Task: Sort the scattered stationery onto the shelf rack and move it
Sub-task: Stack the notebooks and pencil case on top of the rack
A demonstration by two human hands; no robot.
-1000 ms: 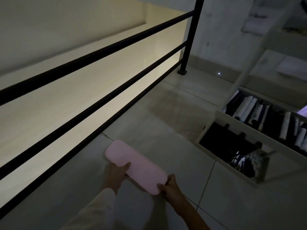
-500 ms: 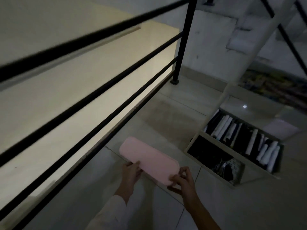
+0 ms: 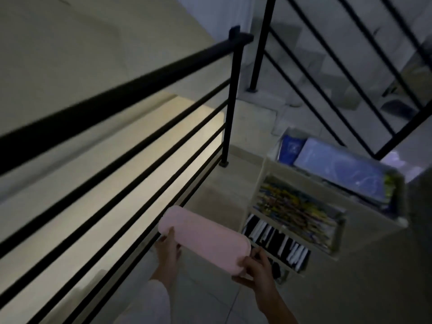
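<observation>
You hold the pink case point(image 3: 203, 239) in the air beside the shelf rack point(image 3: 267, 174) (pens and blue folders fill its tiers). Your left hand point(image 3: 168, 250) grips the case's far end. Your right hand point(image 3: 257, 270) curls its fingers round the near end.

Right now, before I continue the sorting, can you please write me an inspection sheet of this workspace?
Surface: tiled floor, dimly lit.
Job's things: pink pencil case held at both ends, just left of the shelf rack. The rack's tiers hold blue folders, coloured pens and what look like black and white markers.
Clutter: nothing seen.
Hands: left hand grips the case's left end. The right hand has its fingers curled round the right end.
Cables: nothing seen.
Surroundings: black railing on the left, stair railing beyond the rack.
</observation>
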